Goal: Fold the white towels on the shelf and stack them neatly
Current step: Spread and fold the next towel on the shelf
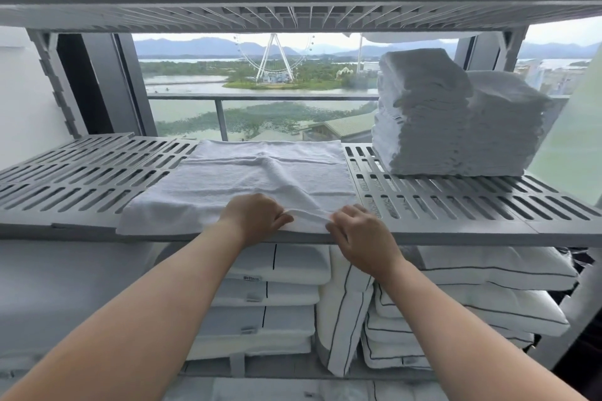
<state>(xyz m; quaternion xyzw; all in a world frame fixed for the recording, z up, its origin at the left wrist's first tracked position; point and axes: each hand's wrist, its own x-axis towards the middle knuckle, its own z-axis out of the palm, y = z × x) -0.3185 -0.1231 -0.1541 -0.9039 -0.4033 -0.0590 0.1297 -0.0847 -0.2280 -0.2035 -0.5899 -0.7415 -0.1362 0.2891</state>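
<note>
White towel (247,172) lies spread flat mid-way along the slatted grey shelf (81,172), its near edge at the shelf's front lip pinched up by the left hand (252,216) and right hand (358,234), with a stack of folded towels (456,117) at the shelf's right end.

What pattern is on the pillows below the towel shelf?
The pillows are white with thin dark lines, best seen in the head view.
</note>
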